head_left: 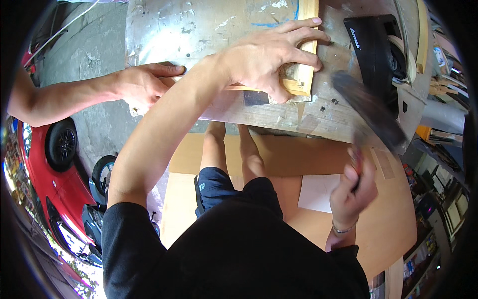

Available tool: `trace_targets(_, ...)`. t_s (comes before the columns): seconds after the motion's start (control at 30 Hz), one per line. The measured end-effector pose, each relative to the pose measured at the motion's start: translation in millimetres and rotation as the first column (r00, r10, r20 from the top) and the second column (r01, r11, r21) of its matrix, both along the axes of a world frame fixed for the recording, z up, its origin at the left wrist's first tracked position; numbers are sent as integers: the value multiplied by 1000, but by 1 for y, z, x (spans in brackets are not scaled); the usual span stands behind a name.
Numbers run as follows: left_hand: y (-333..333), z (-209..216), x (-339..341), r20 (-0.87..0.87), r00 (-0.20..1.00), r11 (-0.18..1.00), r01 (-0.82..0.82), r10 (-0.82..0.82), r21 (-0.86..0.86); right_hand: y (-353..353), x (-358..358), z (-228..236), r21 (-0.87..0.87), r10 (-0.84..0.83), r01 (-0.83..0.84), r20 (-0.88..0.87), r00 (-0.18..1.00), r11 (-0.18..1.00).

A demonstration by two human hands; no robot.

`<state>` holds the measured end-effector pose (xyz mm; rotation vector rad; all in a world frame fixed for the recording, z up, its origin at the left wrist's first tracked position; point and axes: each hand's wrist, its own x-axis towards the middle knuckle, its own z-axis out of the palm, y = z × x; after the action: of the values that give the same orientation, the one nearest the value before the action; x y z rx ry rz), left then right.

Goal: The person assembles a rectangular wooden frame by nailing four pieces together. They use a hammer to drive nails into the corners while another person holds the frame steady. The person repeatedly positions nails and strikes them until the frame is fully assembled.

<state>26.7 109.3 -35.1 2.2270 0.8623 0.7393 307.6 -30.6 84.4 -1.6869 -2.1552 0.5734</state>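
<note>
My left hand (271, 60) lies over the corner of a light wooden frame (307, 65), its fingers reaching across the right strip and the thumb bent down over the lower strip. The frame rests on the worktable (224, 112) near its front edge. In my right hand (353, 192) is a hammer (368, 112), gripped by its handle (356, 162) and raised to the right of the frame corner. Its dark head is smeared by motion. On the left, another person's hand (142, 87) is at the frame's far end, partly hidden behind my left forearm.
A black case or bag (371, 47) lies at the table's back right beside a roll of tape (409, 62). Brown board (383, 219) covers the area below me, with a white sheet (318, 193) on it. A red car (50, 184) stands left; cluttered shelves (443, 184) line the right.
</note>
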Motion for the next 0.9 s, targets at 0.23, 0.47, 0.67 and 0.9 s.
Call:
trace_targets(0.23, 0, 1, 2, 12, 1000, 999, 9, -8, -34, -4, 4, -34, -211, 27, -13, 63, 998, 977)
trace_targets(0.47, 2, 5, 3, 16, 1000, 999, 20, -20, -31, -4, 5, -47, -195, 92, -75, 78, 993, 978)
trace_targets(0.67, 2, 1, 2, 31, 999, 1000, 9, -9, 13, -15, 15, -41, 4, 4, -4, -165, 986, 1000)
trace_targets(0.9, -2, -1, 1, 36, 999, 1000, 8, -7, -13, -6, -1, -35, 22, 63, -60, -141, 988, 998)
